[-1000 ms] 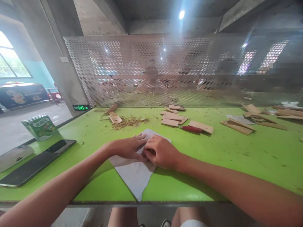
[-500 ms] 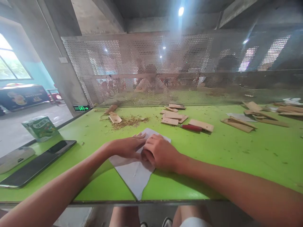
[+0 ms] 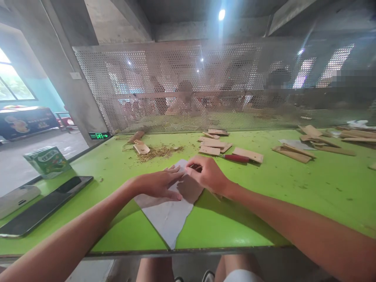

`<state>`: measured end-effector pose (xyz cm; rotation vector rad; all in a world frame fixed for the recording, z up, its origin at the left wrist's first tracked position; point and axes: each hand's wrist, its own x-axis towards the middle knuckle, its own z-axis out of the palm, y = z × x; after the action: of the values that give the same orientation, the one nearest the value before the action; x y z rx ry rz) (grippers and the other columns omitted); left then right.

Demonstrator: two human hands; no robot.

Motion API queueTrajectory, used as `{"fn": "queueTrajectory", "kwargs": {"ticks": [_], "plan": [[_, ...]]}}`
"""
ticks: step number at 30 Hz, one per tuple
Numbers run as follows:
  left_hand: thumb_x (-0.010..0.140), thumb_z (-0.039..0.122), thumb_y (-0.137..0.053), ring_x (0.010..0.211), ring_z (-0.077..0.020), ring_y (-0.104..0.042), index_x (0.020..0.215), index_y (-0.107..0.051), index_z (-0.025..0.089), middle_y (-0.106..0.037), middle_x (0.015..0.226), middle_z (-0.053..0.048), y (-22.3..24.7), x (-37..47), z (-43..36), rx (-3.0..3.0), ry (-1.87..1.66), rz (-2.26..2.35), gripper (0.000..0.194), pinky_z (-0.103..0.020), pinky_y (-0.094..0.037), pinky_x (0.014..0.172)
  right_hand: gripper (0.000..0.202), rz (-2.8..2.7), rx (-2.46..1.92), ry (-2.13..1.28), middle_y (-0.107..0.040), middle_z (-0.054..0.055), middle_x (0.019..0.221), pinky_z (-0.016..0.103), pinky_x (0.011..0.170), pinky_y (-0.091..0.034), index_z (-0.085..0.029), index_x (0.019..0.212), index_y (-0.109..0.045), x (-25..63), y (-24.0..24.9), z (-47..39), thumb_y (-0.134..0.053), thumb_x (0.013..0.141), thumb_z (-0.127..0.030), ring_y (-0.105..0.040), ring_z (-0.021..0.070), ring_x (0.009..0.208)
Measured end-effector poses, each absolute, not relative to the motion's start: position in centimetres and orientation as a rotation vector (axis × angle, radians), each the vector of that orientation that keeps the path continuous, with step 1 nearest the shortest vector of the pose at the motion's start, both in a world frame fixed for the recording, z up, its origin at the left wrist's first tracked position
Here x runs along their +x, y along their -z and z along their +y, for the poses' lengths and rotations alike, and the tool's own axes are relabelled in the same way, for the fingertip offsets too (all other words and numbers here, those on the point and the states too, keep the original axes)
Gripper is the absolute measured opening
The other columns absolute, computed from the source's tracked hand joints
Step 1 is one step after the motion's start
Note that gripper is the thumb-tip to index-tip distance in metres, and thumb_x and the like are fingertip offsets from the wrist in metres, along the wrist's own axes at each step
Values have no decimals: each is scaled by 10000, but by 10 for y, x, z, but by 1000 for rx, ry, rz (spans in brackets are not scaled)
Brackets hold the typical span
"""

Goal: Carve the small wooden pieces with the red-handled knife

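Two bare hands at torn-edged white paper [image 3: 164, 219], flat on glossy green table [image 3: 264, 223]. Left hand [image 3: 160, 184] palm down on paper, fingers spread; right hand [image 3: 207, 174] curled, grip contents unclear. Green carton [image 3: 48, 162], pale characters illegible. Lit exit sign [image 3: 99, 136], arrow pointing right. Red-handled tool [image 3: 236, 158] beside thin tan pieces [image 3: 210, 150].

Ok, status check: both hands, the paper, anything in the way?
Left hand flat on white paper. Right hand curled over its far part, grip unclear. Shavings and red-handled tool beyond, off the paper.
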<state>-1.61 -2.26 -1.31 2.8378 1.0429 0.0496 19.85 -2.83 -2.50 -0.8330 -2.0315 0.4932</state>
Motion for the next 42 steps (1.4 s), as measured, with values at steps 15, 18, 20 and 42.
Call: {"fn": "queueTrajectory", "kwargs": {"ticks": [15, 18, 20, 42], "plan": [[909, 395, -546, 894, -182, -698, 1237, -623, 237, -738, 1053, -33, 3, -1, -30, 2601, -714, 1199, 372, -318, -535, 801, 117, -1617, -650, -1031, -653, 44, 1003, 332, 834, -441, -195, 850, -650, 210, 10, -32, -570, 847, -279, -599, 174, 923], [885, 331, -588, 786, -158, -710, 1161, -671, 211, -757, 964, -31, -1, 3, -36, 2584, -892, 1154, 312, -273, -553, 711, 120, -1588, -637, -1083, -657, 44, 946, 340, 817, -454, -188, 858, -652, 210, 10, -31, -573, 838, -275, -610, 170, 873], [870, 299, -607, 747, -155, -711, 1146, -676, 186, -761, 919, -36, -3, 5, -41, 2586, -973, 1114, 306, -256, -555, 664, 125, -1576, -633, -1107, -660, 45, 930, 341, 815, -461, -184, 870, -649, 210, 10, -30, -581, 837, -282, -616, 166, 850], [878, 288, -617, 604, -95, -635, 807, -685, 170, -709, 700, 14, -1, 11, -47, 2609, -1064, 1067, 154, -186, -467, 595, 151, -1507, -610, -1399, -696, 38, 837, 313, 787, -494, -160, 809, -706, 208, 14, -24, -640, 810, -296, -632, 157, 776]]}}
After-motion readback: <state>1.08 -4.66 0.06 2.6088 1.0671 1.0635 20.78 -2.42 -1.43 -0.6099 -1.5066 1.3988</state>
